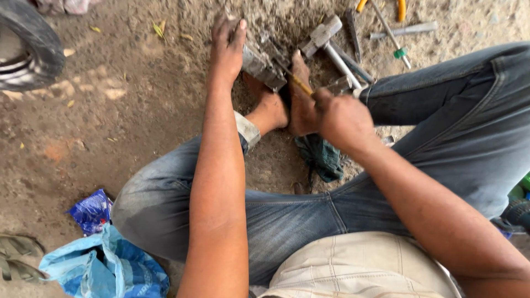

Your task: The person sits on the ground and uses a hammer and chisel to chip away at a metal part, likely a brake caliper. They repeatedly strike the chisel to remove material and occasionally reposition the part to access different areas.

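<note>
Left hand [227,41] clamps metal block [264,67]; right hand [341,117] grips tool [301,84] pointing up-left at it. Bare dirt ground [138,105].

A black tyre [30,47] lies far left. Blue plastic bags [105,265] sit near left. A hammer [331,44] and screwdrivers [395,33] lie far right on the dirt.

Ground: bare, packed brown dirt floor [138,105], dusty, gritty, strewn with a few dry yellow leaf scraps [159,28]. Top left corner: black rubber tyre [34,41], partly out of view. Bottom left corner: crumpled light-blue plastic bag [105,265]; beside it a smaller dark-blue glossy wrapper [91,211]; at the left edge, a grey woven sandal strap [16,256]. Light: even, soft daylight, no hard shadows.
</note>
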